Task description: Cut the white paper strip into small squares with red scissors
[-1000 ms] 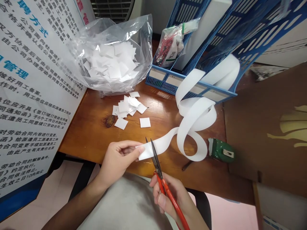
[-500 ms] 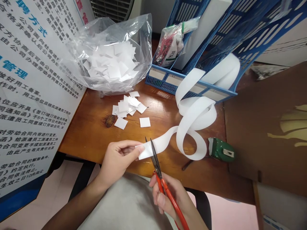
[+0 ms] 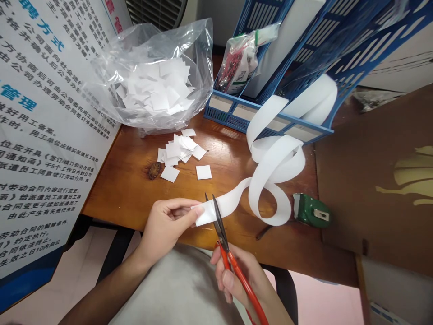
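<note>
My left hand [image 3: 168,227] pinches the free end of a long white strip [image 3: 230,202] between thumb and fingers. In my right hand [image 3: 238,273] is a pair of scissors [image 3: 220,234] with red handles and dark blades. The blades are parted, and the strip passes between them a short way right of my left fingertips. From there the strip curls in loops over the table up to a blue file rack [image 3: 216,108]. Beyond my hands lie a small pile of white cut squares [image 3: 181,149] and a single white square [image 3: 203,172].
A clear plastic bag [image 3: 199,49] full of white squares stands at the back left. A green tape measure [image 3: 311,210] lies to the right, near a brown box [image 3: 368,180]. A small brown lump [image 3: 154,170] sits beside the pile. A printed board [image 3: 43,149] borders the left side.
Hands, scissors and strip hold almost the same position. The view has shifted very slightly.
</note>
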`<action>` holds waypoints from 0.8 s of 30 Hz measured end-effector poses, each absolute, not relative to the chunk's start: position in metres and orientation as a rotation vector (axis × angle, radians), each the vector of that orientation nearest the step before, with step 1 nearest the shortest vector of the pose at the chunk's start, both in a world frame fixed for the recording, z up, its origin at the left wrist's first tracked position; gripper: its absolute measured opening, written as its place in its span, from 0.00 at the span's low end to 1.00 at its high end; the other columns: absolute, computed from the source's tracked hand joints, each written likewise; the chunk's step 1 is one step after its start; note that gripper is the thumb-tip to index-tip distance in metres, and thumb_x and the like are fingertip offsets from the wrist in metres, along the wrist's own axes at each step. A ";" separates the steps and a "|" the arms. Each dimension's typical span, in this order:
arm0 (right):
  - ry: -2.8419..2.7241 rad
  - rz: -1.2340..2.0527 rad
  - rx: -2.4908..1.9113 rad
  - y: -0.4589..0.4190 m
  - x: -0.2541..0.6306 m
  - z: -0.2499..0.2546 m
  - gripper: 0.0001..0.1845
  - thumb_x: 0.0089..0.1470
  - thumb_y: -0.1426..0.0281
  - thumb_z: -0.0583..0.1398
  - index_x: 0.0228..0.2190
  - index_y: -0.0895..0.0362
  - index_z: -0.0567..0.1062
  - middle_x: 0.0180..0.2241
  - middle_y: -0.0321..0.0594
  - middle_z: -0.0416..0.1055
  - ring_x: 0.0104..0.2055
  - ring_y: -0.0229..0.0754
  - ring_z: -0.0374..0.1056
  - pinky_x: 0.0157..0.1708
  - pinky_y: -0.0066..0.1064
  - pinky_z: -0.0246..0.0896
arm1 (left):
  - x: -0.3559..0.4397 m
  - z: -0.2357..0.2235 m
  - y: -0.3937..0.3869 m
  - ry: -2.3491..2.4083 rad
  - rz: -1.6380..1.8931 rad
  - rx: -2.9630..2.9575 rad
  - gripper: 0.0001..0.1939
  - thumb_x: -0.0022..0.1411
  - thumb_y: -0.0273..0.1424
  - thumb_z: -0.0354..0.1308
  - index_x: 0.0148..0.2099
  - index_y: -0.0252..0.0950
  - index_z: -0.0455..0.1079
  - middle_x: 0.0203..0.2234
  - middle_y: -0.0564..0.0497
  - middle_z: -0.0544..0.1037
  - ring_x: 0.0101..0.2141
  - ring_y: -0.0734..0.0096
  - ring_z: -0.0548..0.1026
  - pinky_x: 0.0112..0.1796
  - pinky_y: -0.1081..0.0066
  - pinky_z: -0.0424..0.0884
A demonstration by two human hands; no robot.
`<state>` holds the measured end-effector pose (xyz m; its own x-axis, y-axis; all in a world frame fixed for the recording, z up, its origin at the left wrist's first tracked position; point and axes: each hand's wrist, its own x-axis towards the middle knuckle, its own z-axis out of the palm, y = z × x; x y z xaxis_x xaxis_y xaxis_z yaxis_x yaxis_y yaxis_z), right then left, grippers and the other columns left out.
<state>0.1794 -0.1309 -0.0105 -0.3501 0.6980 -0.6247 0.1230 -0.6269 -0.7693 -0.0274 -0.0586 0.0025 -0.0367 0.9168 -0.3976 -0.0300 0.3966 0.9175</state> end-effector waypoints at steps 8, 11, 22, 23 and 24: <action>-1.014 2.099 -1.542 -0.136 0.179 -0.025 0.22 0.63 0.48 0.60 0.35 0.56 0.71 0.22 0.31 0.64 0.20 0.32 0.56 0.20 0.23 0.56 | -0.028 0.000 -0.056 1.392 0.925 0.872 0.06 0.58 0.35 0.71 0.35 0.39 0.85 0.23 0.52 0.82 0.24 0.77 0.75 0.27 0.81 0.71; -0.994 2.119 -1.552 -0.137 0.179 -0.028 0.20 0.63 0.52 0.61 0.34 0.56 0.71 0.22 0.30 0.64 0.19 0.31 0.57 0.19 0.22 0.57 | -0.029 -0.001 -0.056 1.398 0.905 0.871 0.07 0.58 0.36 0.71 0.35 0.38 0.85 0.23 0.52 0.82 0.24 0.77 0.74 0.27 0.81 0.70; -0.921 2.167 -1.552 -0.130 0.175 -0.032 0.25 0.56 0.47 0.65 0.29 0.55 0.67 0.18 0.28 0.65 0.13 0.29 0.55 0.13 0.20 0.53 | -0.034 -0.001 -0.051 1.373 0.850 0.834 0.10 0.58 0.38 0.70 0.35 0.36 0.85 0.21 0.51 0.79 0.24 0.75 0.72 0.28 0.77 0.68; -0.919 2.169 -1.555 -0.128 0.175 -0.031 0.26 0.56 0.47 0.65 0.29 0.55 0.67 0.18 0.28 0.65 0.12 0.29 0.55 0.13 0.20 0.52 | -0.035 -0.001 -0.051 1.373 0.846 0.832 0.11 0.58 0.38 0.70 0.36 0.36 0.85 0.21 0.51 0.79 0.24 0.75 0.72 0.28 0.77 0.68; -0.921 2.171 -1.564 -0.127 0.174 -0.029 0.26 0.55 0.46 0.65 0.28 0.55 0.66 0.17 0.28 0.65 0.12 0.29 0.56 0.13 0.20 0.51 | -0.036 -0.001 -0.051 1.373 0.844 0.829 0.11 0.58 0.39 0.70 0.37 0.36 0.85 0.21 0.51 0.79 0.24 0.74 0.72 0.28 0.76 0.69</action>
<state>0.1739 -0.1265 -0.0292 -0.3554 0.5866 -0.7278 0.1157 -0.7450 -0.6570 -0.0356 -0.0506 -0.0013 0.0203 0.8816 -0.4715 -0.0225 0.4719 0.8814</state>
